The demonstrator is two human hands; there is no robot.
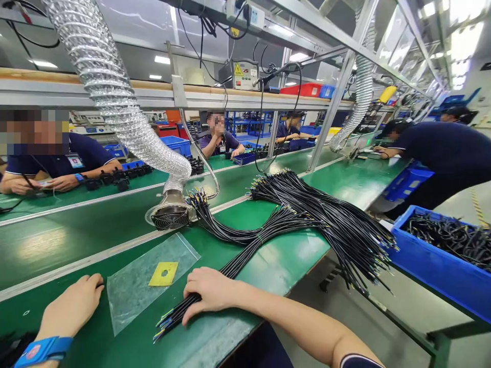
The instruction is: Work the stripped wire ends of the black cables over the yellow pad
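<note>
My right hand (210, 290) is wrapped round the near end of a bundle of black cables (247, 255) on the green bench. Stripped, coloured wire ends (164, 324) stick out past my thumb. The bundle runs back under a larger pile of cables (326, 209), some ends hanging over the bench edge. My left hand (72, 304) rests on the bench at the left, fingers loosely bent, with nothing seen in it. A clear plastic bag (130, 291) lies between my hands, with a yellow square piece (163, 274) with a central hole on it or inside it; I cannot tell which.
A fan (171, 217) on a silver duct (115, 97) stands behind the bag. At the right, a blue bin (441, 255) holds black cables. Co-workers sit across the bench; another person (441, 153) bends over it at the right. A shelf (146, 94) crosses above.
</note>
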